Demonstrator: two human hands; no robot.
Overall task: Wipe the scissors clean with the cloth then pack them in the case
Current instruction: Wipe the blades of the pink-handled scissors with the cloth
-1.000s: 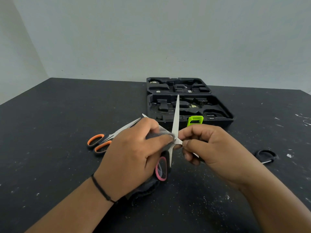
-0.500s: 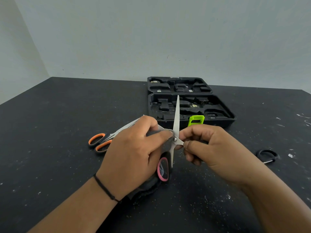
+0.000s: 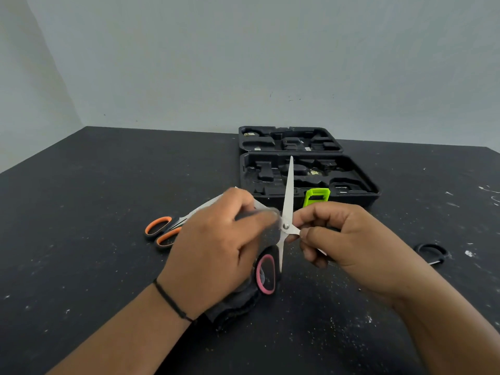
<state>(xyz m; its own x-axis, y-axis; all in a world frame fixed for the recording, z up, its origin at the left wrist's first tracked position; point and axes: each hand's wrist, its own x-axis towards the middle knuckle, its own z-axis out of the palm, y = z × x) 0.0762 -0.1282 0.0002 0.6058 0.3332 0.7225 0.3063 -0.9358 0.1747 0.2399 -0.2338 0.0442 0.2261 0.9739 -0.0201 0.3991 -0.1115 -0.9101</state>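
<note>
Farthest left, the orange scissors (image 3: 173, 226) lie shut on the table (image 3: 81, 239), their blades running under the left hand (image 3: 216, 253); whether they have been wiped cannot be told. That hand is curled round the dark cloth (image 3: 238, 301), thumb and forefinger pinching a fold of it onto one blade of the pink scissors (image 3: 287, 201) just left of the pivot, the rest of the cloth hanging below the palm by the pink handle loop. These scissors are held splayed above the table, one blade standing almost upright with its tip in front of the case (image 3: 359, 182). The right hand (image 3: 349, 247) is curled too, fingertips pinching the other half of the scissors just right of the pivot to steady it. So the work looks to be mid-wipe — nothing appears packed yet, and the case lies open at the back, green latch (image 3: 316, 197) facing forward. At the far right a black handle (image 3: 430, 251), probably a third pair, lies untouched — wiping and packing seem mostly still ahead.
</note>
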